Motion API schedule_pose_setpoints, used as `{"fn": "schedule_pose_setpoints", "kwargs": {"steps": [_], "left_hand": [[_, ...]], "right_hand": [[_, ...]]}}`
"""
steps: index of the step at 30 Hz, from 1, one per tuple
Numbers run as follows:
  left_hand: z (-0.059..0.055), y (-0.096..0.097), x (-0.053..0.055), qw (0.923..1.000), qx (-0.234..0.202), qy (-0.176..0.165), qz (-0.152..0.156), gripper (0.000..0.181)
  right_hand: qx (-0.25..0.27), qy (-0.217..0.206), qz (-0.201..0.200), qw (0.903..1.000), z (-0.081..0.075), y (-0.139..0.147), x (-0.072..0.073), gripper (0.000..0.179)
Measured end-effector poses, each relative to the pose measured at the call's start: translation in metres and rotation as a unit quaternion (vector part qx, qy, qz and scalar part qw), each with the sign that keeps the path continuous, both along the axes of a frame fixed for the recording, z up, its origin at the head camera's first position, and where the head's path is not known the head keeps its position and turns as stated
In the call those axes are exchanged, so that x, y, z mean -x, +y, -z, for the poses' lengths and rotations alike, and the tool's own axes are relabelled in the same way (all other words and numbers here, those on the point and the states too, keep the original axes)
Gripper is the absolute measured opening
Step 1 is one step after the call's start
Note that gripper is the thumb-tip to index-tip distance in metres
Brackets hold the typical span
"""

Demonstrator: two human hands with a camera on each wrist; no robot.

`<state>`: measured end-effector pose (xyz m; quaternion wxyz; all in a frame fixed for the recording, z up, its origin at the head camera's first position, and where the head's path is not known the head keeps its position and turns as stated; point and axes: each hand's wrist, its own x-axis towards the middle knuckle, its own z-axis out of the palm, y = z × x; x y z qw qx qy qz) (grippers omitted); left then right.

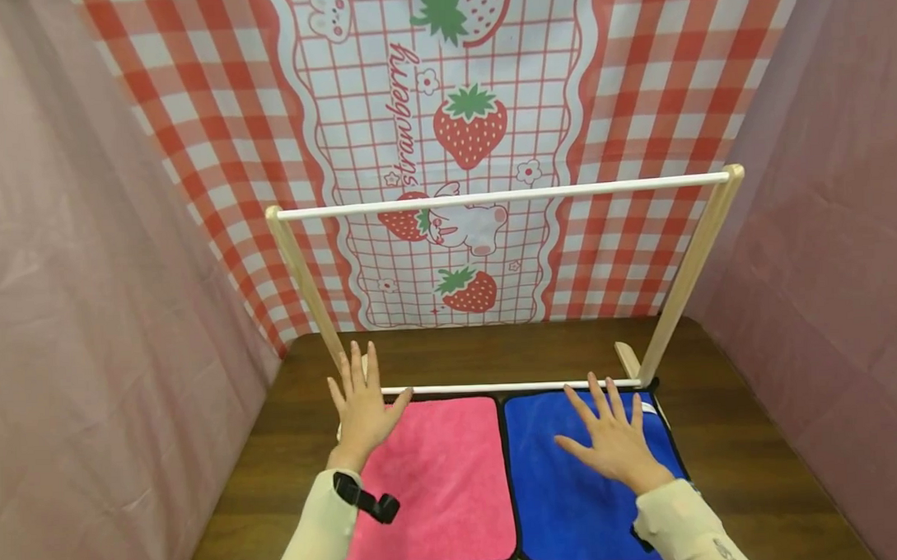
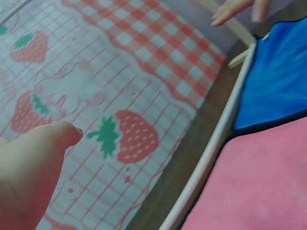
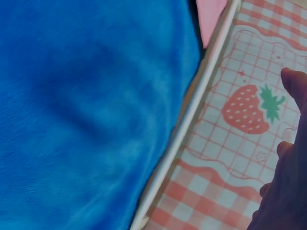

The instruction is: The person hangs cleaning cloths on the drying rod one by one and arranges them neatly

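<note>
Side by side on the brown table lie a pink towel (image 1: 441,486) and a blue towel (image 1: 575,506), both edged in black. My left hand (image 1: 364,419), fingers spread, hovers over the left edge of the pink towel and holds nothing. Over the blue towel is my right hand (image 1: 613,443), also spread and holding nothing. Behind both towels stands a wooden rack with a white top bar (image 1: 505,196) and a white lower bar (image 1: 497,387). In the left wrist view my left thumb (image 2: 57,136) shows; the right wrist view has my right fingers (image 3: 292,86) at its edge.
The rack's wooden posts (image 1: 689,276) rise at left and right, with a short foot (image 1: 628,363) at the right base. A strawberry-print cloth (image 1: 418,264) hangs behind. Pink curtains (image 1: 109,325) flank the wooden table (image 1: 759,467).
</note>
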<state>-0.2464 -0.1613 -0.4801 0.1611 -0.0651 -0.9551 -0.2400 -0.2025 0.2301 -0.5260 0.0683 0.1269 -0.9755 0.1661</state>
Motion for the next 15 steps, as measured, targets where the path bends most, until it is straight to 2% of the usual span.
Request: {"fn": "schedule_pose_setpoints", "kwargs": {"steps": [4,6,11,15], "left_hand": [[-0.008,-0.019,0.012,0.9985,-0.049,-0.013,-0.021,0.103],[-0.012,-0.028,0.018,0.9971,-0.070,-0.008,-0.028,0.105],[-0.021,-0.046,0.034,0.9911,-0.124,0.023,-0.041,0.109],[-0.029,-0.055,0.046,0.9826,-0.171,0.050,-0.053,0.109]], "right_hand": [[-0.003,-0.002,0.000,1.0000,0.009,0.009,0.003,0.085],[0.002,0.001,0.001,1.0000,0.014,0.013,0.004,0.085],[0.008,0.003,0.005,1.0000,0.028,0.020,0.004,0.084],[0.003,-0.014,0.016,0.9998,0.040,0.023,0.004,0.083]]}}
